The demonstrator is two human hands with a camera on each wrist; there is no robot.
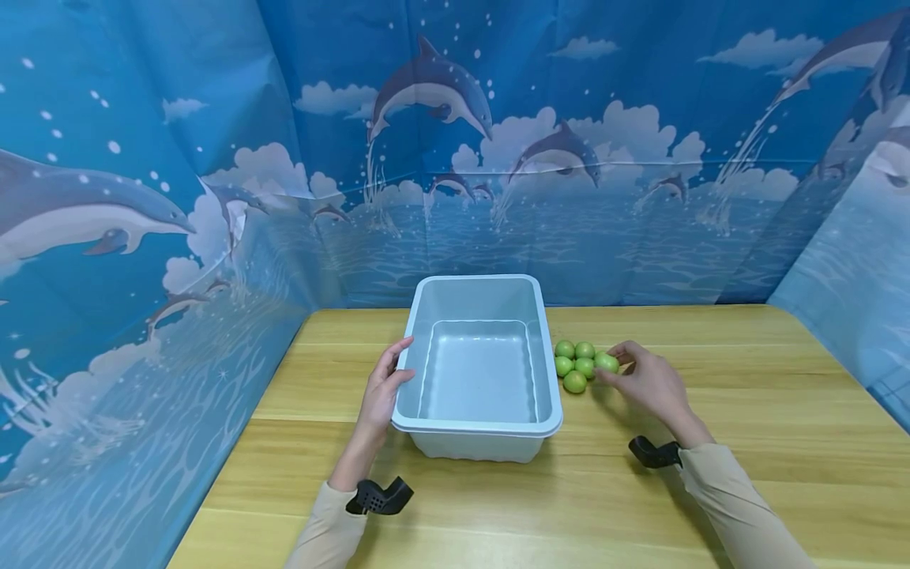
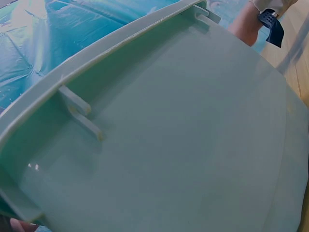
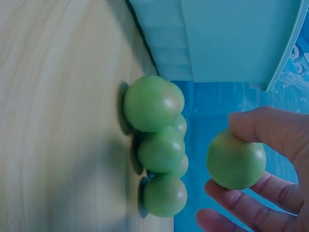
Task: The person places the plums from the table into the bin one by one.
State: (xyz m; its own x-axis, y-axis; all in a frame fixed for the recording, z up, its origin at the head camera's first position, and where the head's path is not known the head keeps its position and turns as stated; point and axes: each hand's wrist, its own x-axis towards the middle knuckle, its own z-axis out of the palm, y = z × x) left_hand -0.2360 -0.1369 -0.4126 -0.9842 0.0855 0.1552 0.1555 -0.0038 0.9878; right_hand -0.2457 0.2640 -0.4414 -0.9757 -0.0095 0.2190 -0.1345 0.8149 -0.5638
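Observation:
A light blue-grey plastic basin [image 1: 478, 427] stands on the table, its inside bare in the head view. My left hand [image 1: 380, 393] grips the basin's left rim, thumb and forefinger at the edge. The left wrist view is mostly filled by the basin's outer wall [image 2: 183, 121], with only a bit of that hand at the lower left corner. Between thumb and fingers, my right hand [image 1: 650, 385] pinches a round green fruit [image 3: 236, 162], raised off the table. Several like green fruits [image 1: 575, 382] lie in a cluster just right of the basin.
The wooden table [image 1: 746, 411] extends to both sides and in front of the basin. Behind it and at the sides hangs a blue dolphin-print sheet [image 1: 569, 237]. Each wrist wears a black camera mount [image 1: 380, 496].

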